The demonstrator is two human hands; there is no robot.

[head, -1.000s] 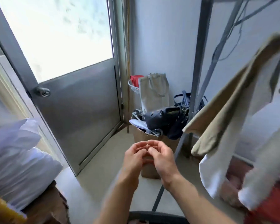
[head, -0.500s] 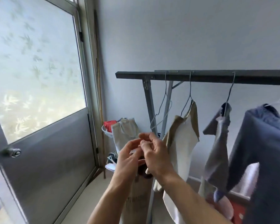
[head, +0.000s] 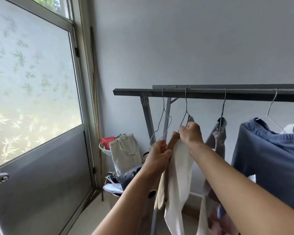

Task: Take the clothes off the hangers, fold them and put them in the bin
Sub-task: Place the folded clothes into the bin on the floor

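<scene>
A pale grey wall (head: 193,48) backs a narrow corner, with a frosted glass door patterned with bamboo leaves (head: 32,99) on the left and a dark metal clothes rail (head: 210,94) running across to the right.

Half a second ago both hands were pressed together in front of the chest, holding no clothing. Now they have parted and gone up to the cream-and-tan short-sleeved shirt (head: 180,175) hanging on a thin grey wire hanger (head: 185,109), second from the rail's left end. The right hand (head: 192,135) has its fingers curled over the shirt's top edge where the cloth meets the hanger's sloping wire. The left hand (head: 159,154), lower and to the left, pinches the tan sleeve edge between thumb and fingers. That reads as the start of stripping this shirt from its hanger; it is not yet off, and folding and binning remain.

The shirt's long axis runs straight down, neck up at the hook and hem falling below the frame. It is seen almost edge-on, with the tan sleeve nearest the left hand.

An empty wire hanger (head: 162,119) hangs just to its left, and a mauve-grey garment (head: 217,145) and a navy garment (head: 270,158) wait to the right. I cannot pick out the bin.
</scene>
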